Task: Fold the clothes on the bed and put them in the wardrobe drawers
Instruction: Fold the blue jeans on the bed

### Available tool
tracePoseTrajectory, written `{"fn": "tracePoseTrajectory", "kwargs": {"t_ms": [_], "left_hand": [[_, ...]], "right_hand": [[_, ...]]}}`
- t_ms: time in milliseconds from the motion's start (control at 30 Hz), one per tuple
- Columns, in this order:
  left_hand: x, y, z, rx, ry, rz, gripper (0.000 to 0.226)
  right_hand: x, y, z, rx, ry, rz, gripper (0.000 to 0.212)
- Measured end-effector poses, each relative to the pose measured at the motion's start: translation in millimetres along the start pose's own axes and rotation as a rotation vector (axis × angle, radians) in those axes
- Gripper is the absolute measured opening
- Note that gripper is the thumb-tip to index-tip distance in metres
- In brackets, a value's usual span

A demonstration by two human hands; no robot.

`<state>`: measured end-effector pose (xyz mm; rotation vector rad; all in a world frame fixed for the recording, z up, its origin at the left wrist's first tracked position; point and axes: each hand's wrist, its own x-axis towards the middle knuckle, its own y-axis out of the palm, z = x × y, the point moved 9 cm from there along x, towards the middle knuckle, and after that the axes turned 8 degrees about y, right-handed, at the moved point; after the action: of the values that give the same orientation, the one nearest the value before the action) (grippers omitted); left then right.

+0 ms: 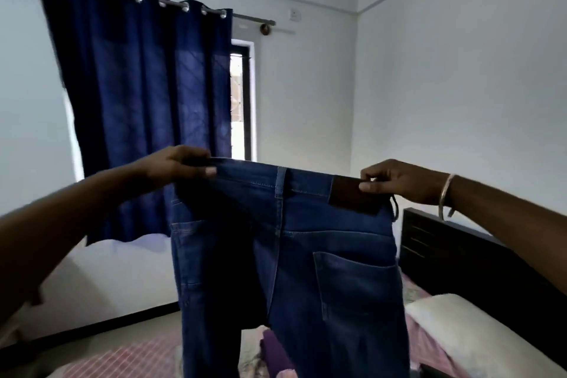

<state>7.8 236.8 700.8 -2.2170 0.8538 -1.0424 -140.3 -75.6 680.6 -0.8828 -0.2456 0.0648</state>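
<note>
Centre frame, held up over the bed [129,356]: blue jeans [285,270], back side showing, brown waistband patch [352,195] with no readable lettering, one stitched pocket at lower right. Left hand [175,167] gripping the waistband's left end; right hand [399,181], bangle [445,196] at wrist, pinching the patch corner.

A bedroom in a home, plain to see: a bed [129,356] under a pink checked sheet runs along the bottom, with a white pillow [460,325] against a dark wooden headboard [445,242]. Navy eyelet curtains [138,101] hang from a metal rod [254,20] over a window [241,107], daylight showing at the edge. Bare pale walls [460,86] all round, a light switch [295,13] high up.
</note>
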Motion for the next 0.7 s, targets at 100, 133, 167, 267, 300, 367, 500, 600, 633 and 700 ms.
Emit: {"fn": "tracePoseTrajectory", "kwargs": {"t_ms": [100,133,167,267,300,367,500,600,633,700], "left_hand": [[-42.3,-26.0,7.6,0.421,-0.041,0.045,0.063],[-55.5,-31.4,12.3,0.567,-0.077,0.085,0.064],[-71.3,-39.7,18.5,0.686,-0.127,0.122,0.062],[-113.3,-65.0,36.7,0.829,-0.292,0.170,0.045],[-128.0,-71.1,41.5,0.806,-0.329,0.181,0.048],[-157.1,-85.1,49.2,0.697,-0.392,0.172,0.056],[-204.5,-111.8,77.7,0.743,-0.509,0.286,0.025],[-235.7,-138.6,97.0,0.925,-0.630,0.359,0.019],[-240.7,-150.0,99.8,1.050,-0.627,0.369,0.022],[-249.4,-173.8,99.7,1.325,-0.527,0.367,0.031]], "right_hand": [[28.1,28.5,10.3,-0.230,0.011,0.110,0.014],[36.1,36.6,14.5,-0.345,-0.002,0.109,0.014],[46.0,44.8,21.8,-0.433,-0.030,0.094,0.015],[66.3,61.4,44.3,-0.564,-0.125,0.037,0.016],[71.4,69.3,53.7,-0.683,-0.173,0.003,0.011],[82.1,89.8,75.8,-0.955,-0.263,-0.048,0.006],[108.6,122.7,119.1,-1.101,-0.320,-0.078,0.013],[132.8,146.3,151.5,-1.171,-0.339,-0.170,0.020],[139.8,156.9,160.2,-1.188,-0.338,-0.178,0.022],[156.0,179.9,179.0,-1.199,-0.318,-0.189,0.024]]}}
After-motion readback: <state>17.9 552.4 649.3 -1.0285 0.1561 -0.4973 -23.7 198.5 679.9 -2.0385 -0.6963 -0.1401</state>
